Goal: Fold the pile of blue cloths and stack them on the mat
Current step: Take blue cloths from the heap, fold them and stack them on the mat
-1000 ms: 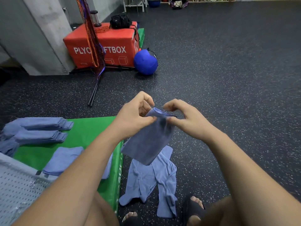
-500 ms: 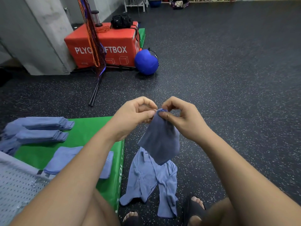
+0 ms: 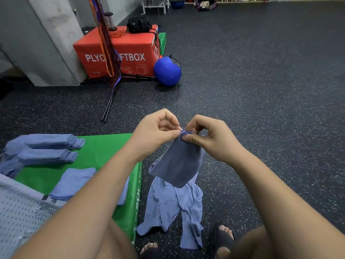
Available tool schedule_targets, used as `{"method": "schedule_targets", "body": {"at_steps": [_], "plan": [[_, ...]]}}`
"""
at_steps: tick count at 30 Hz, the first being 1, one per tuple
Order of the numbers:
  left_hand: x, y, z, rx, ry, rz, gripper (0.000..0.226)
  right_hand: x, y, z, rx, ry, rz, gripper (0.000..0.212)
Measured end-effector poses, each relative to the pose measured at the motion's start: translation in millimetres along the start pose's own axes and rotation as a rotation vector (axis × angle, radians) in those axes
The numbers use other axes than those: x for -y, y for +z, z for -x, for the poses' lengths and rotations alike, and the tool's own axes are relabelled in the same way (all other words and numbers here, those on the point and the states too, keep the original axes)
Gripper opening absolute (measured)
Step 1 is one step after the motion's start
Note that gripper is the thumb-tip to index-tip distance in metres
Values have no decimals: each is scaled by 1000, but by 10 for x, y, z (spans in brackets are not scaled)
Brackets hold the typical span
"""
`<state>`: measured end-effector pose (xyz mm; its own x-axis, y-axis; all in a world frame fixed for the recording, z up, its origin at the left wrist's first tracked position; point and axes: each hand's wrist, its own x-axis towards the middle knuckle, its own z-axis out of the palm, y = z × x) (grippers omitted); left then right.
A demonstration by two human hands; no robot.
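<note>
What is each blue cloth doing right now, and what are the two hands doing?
Held cloth: partly folded, hanging in the air, pinched at its top.
Left hand: shut, pinching the cloth's top edge.
Right hand: shut, pinching the same edge.
Floor cloths: unfolded, crumpled on the floor beside the mat.
Folded cloth: flat on the green mat.
Back stacks: folded, lying on the mat.

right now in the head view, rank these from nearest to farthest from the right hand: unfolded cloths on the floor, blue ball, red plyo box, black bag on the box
From the right hand:
1. Unfolded cloths, on the floor just below the hands.
2. Blue ball, ahead and left, beside the box.
3. Red plyo box, left of the ball.
4. Black bag, on top of the box, at its far side.
</note>
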<state>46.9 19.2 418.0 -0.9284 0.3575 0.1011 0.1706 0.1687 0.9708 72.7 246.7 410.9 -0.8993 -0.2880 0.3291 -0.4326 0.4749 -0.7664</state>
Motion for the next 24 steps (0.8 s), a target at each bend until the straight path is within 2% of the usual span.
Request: {"method": "schedule_targets", "body": {"at_steps": [8,12,15,19,21,24], "plan": [[-19,39,-12,-19,62,-20,21,-15,45,-27,4,75,-22,33],[-9,31,-20,-6,74,-7,20,-35,47,-27,13,61,17,13],[-4,36,-13,29,91,16,23,-22,0,-30,-13,33,31,14],[189,44,-17,116,57,-172,41,-19,-147,-89,-91,-49,93,13],[343,36,-27,139,26,-293,41,-16,-233,-99,-127,-49,98,11],[537,-11,-50,156,-13,-350,40,-44,-337,-77,-180,-12,101,11]]}}
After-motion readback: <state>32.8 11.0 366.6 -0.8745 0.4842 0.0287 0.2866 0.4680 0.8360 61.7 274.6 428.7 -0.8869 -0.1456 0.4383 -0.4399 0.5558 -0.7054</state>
